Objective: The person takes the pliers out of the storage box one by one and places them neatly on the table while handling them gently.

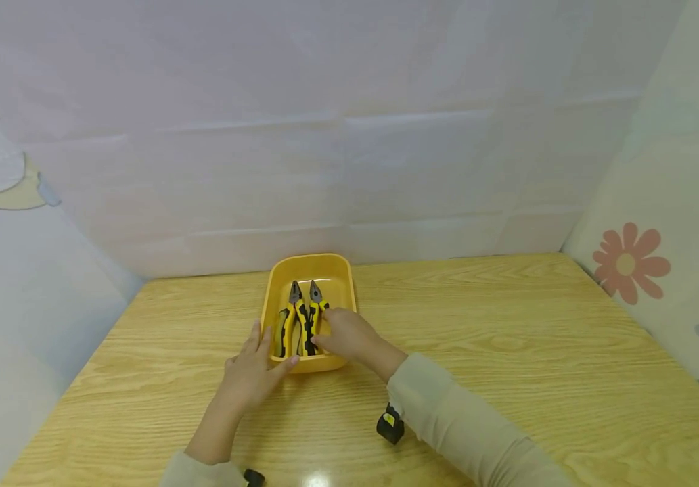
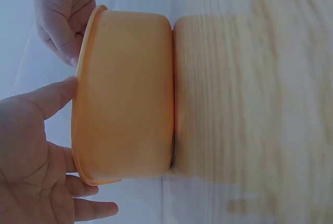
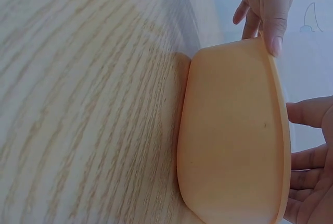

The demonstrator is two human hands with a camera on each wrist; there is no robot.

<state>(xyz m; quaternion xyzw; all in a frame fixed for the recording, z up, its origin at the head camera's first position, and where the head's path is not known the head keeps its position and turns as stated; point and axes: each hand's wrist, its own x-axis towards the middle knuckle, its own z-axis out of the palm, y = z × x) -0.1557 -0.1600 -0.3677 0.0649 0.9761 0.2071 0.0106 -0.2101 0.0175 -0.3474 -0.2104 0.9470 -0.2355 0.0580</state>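
A yellow plastic bin (image 1: 340, 274) stands on the table against the back wall. Inside lie two pairs of pliers with black-and-yellow handles, left pliers (image 1: 288, 328) and right pliers (image 1: 315, 293), jaws pointing away from me. My right hand (image 1: 349, 333) reaches over the right rim and holds the right pliers by the handles between thumb and fingers. The right wrist view shows the bin's outer wall (image 3: 234, 130) hiding that grip. At the front left corner my left hand (image 1: 252, 375) rests on the rim, fingers fairly straight, thumb on the front edge.
The wood-grain table (image 1: 507, 352) spreads out on both sides of the bin. A pale cloth wall (image 1: 349, 162) rises directly behind it. Beside the right sleeve is a small black device (image 1: 390, 426) with a yellow-green spot; another dark piece (image 1: 254, 477) shows by the left cuff.
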